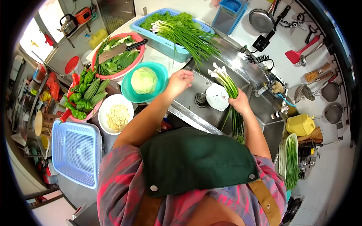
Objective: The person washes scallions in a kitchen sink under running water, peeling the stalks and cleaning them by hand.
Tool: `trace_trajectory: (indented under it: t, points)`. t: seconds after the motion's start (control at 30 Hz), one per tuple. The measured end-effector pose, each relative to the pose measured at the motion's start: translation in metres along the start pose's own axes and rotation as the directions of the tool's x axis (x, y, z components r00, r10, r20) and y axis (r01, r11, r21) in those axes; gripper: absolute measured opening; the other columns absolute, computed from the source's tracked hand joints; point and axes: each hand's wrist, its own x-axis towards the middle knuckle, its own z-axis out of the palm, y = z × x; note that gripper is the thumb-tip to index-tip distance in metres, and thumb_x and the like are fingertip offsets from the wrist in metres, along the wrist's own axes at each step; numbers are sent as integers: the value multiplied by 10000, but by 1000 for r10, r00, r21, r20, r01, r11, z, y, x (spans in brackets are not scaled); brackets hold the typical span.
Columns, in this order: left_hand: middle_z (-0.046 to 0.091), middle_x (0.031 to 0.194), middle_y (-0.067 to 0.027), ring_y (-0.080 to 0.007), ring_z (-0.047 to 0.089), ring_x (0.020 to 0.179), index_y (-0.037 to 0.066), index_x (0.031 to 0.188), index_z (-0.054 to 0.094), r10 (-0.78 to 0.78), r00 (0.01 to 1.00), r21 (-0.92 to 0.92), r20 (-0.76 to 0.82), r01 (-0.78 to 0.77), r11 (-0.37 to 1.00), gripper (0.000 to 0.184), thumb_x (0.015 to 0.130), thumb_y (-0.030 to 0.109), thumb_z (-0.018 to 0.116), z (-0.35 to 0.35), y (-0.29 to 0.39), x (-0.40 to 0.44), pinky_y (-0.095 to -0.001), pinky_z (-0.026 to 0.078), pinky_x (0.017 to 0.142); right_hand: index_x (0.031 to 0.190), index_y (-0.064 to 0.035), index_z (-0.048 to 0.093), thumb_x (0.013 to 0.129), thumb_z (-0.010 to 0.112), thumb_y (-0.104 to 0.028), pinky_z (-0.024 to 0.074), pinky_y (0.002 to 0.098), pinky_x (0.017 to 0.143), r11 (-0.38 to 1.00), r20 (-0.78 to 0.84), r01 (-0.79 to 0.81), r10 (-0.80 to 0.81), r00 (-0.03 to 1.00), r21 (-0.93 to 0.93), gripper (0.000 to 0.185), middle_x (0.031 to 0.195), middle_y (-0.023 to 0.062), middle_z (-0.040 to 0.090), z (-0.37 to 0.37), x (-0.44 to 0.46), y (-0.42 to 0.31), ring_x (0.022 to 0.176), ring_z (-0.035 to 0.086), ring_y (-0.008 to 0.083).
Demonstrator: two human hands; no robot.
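My right hand (240, 102) is wrapped round a bunch of green onions (227, 83) above the sink (190, 101), white bulbs pointing up and away, green leaves hanging toward my apron. My left hand (181, 81) is over the sink's left side, fingers curled and close together; whether anything small is between them is too small to tell. Beneath the bunch, a white plate or lid (216, 97) lies in the sink beside the drain (200, 99). More green onions (184, 35) lie on leafy greens in a blue basket (181, 54) behind the sink.
Left of the sink are a cabbage (144, 80) in a teal basin (129, 89), garlic in a white bowl (103, 122), a knife (113, 52) on a red basin of greens, peppers (81, 94) and an empty blue basket (77, 158). The faucet (264, 88) stands right.
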Motion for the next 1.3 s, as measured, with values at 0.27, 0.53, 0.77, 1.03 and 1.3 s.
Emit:
trace_trajectory:
  t: [0.27,0.53,0.77,1.03,1.3]
  points:
    - [567,755,-9,-64,507,614,22,937,542,-9,1000,-26,28,10,1000,184,770,81,594,-52,-35,-43,-181,412,538,923,22,538,582,584,-95,428,281,616,992,47,-105,101,994,73,363,695,97,559,-4,13,-26,623,530,177]
    - [562,751,-14,-67,513,656,2,898,550,-14,986,63,-169,25,998,134,783,65,578,-125,-52,-137,-196,423,576,971,11,513,597,592,-146,449,367,706,948,17,153,-155,988,-279,413,834,205,588,-14,116,-98,787,573,334]
    - [559,746,-5,-59,504,673,7,890,557,-65,890,181,-452,163,970,112,792,62,568,-127,-73,-200,-200,424,601,1094,-55,414,646,581,-171,429,408,761,794,125,368,-353,927,-485,492,931,185,581,43,271,-204,894,544,349]
    - [579,759,-37,-92,539,640,-5,893,547,-180,644,14,-744,284,959,105,794,29,551,-97,-99,-264,-213,452,558,1313,-69,235,643,611,-547,308,382,962,797,352,358,-196,915,-487,905,1258,182,386,162,389,-166,1161,380,307]
    - [610,922,-115,-243,604,811,53,984,553,-357,435,178,-827,804,568,323,720,212,649,-78,-181,-405,-316,472,686,1084,28,509,761,555,-429,400,301,834,858,-31,514,-514,857,-28,562,1047,161,562,18,364,-163,963,538,226]
